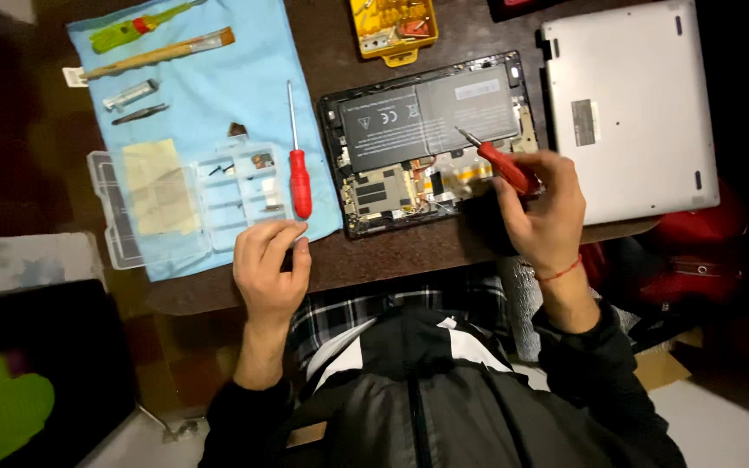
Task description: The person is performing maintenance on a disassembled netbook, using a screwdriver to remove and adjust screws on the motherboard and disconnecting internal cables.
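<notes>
An opened laptop base (pixel 431 139) lies on the dark table, its black battery and circuit boards exposed. My right hand (pixel 543 208) grips a red-handled screwdriver (pixel 504 165), whose metal tip rests over the battery's lower right edge. My left hand (pixel 269 264) rests on the table edge with curled fingers, holding nothing. It sits just below a second red-handled screwdriver (pixel 299 169) lying on a light blue cloth (pixel 210 104).
A clear compartment box (pixel 175 204) with small parts sits on the cloth, along with a green screwdriver (pixel 132 30), a wooden-handled brush (pixel 158 54) and tweezers (pixel 139 113). A yellow bit case (pixel 392 30) stands behind the laptop. The silver bottom cover (pixel 630 104) lies at right.
</notes>
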